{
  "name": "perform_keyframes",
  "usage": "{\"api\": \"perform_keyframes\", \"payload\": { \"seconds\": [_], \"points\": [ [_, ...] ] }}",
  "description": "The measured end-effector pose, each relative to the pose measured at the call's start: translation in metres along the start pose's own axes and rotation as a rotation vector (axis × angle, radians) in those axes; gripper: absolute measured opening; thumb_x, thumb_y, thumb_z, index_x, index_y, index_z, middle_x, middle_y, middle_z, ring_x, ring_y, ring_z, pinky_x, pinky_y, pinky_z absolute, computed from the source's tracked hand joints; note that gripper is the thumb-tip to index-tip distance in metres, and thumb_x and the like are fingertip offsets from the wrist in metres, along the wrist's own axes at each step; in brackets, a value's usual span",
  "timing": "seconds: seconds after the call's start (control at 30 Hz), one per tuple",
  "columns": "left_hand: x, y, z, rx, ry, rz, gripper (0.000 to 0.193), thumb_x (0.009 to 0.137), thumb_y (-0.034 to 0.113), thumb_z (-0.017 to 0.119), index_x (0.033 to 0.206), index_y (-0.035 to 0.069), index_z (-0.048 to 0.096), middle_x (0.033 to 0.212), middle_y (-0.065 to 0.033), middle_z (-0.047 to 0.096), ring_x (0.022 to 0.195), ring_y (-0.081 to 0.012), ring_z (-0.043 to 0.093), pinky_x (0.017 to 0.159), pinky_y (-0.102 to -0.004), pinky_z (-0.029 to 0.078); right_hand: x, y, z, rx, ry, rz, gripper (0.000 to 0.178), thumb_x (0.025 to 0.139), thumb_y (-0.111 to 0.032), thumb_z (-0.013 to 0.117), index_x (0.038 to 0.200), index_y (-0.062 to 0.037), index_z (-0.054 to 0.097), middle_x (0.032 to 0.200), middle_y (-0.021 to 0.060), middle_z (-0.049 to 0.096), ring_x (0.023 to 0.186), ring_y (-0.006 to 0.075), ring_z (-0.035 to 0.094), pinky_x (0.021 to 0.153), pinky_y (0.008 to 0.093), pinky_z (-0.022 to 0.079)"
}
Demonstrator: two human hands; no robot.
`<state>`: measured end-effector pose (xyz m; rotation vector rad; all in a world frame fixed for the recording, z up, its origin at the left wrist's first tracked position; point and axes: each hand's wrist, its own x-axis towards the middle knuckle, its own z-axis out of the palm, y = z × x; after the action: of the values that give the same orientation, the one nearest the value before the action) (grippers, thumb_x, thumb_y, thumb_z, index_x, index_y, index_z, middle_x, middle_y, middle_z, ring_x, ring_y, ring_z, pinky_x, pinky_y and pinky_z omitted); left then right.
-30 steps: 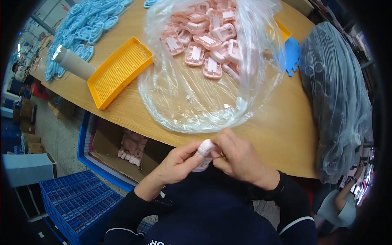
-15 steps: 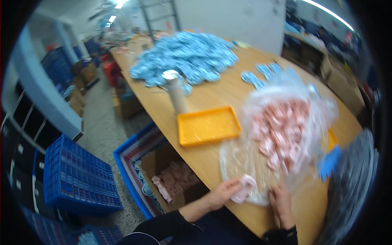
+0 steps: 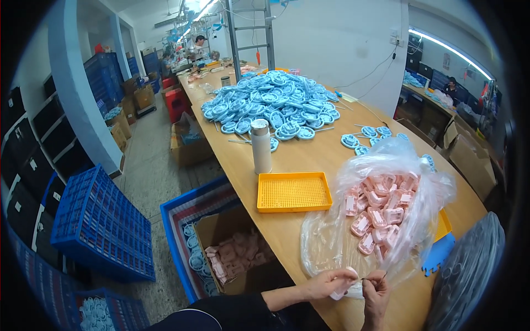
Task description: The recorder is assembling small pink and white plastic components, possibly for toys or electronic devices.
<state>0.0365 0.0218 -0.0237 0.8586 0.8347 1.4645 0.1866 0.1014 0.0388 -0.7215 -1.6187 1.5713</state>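
My left hand point(image 3: 323, 284) is closed on a pale pink plastic part point(image 3: 346, 283) at the near edge of the clear plastic bag. Close beside it, my right hand point(image 3: 376, 292) is closed in a pinch; a thin dark tip shows at its fingers, too small to name. The two hands nearly meet over the bag's near edge. Just beyond them the clear plastic bag point(image 3: 326, 243) lies spread open on the table. Several pink plastic parts point(image 3: 377, 217), hollow and rounded, are heaped inside it.
A yellow perforated tray point(image 3: 294, 192) and a pale bottle point(image 3: 261, 148) stand left of the bag. Farther back lies a large heap of light blue parts point(image 3: 276, 99). Blue crates point(image 3: 105, 231) and a carton point(image 3: 243, 278) with pink pieces are at left. Dark plastic sheeting point(image 3: 469, 270) hangs at right.
The view has tilted up, so things sit lower in the picture. My left hand has brought the pink plastic part closer to my right hand, whose fingers now pinch near it.
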Motion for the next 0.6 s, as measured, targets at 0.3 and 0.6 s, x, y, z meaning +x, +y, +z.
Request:
{"api": "perform_keyframes", "payload": {
  "seconds": [0.3,0.6],
  "points": [
    [-0.004,0.005,0.027,0.047,-0.051,-0.061,0.012,0.094,0.012,0.054,0.103,0.004,0.056,0.084,0.0,0.057,0.076,-0.0068,0.054,0.066,-0.0215,0.045,-0.032,0.024,-0.008,0.135,0.073,0.02,0.007,0.083,-0.003,0.062,0.081,-0.007,0.056,0.061,-0.0063,0.047,0.048,0.0017,0.037,0.042,0.0176,0.026],
    [-0.009,0.006,0.027,0.597,-0.036,0.273,0.01,0.086,0.006,0.06,0.096,0.003,0.06,0.086,-0.0031,0.059,0.077,-0.0122,0.057,0.071,-0.0256,0.047,-0.039,0.019,-0.021,-0.202,-0.031,0.08,0.008,0.081,-0.008,0.068,0.08,-0.0041,0.06,0.072,0.0023,0.056,0.063,0.0125,0.055,0.055,0.0273,0.044]
  ]
}}
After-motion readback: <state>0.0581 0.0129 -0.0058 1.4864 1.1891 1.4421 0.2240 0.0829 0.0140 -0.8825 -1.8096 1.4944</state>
